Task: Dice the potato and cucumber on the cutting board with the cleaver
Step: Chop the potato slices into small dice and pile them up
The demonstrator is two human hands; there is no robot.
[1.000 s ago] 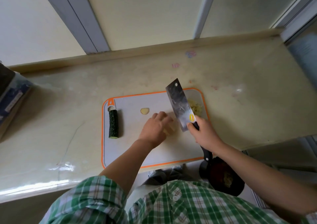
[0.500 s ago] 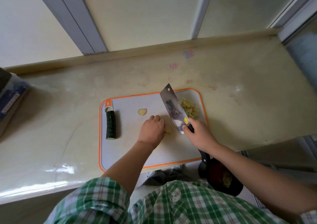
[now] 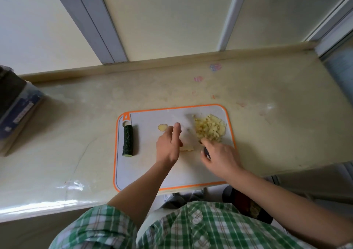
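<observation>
Down from its raised tilt, the steel cleaver with a dark handle now shows only that handle, gripped by the right hand; the blade is too blurred to trace. The left hand lies open, fingers stretched forward, beside the pale uncut potato piece on the white, orange-rimmed cutting board. The dark green cucumber section lies at the board's left edge, long axis near-to-far, nearer the left hand. No writing is legible.

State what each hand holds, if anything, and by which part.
The right hand grips the cleaver by its dark handle. The left hand holds nothing, fingers straight, beside a potato piece.
</observation>
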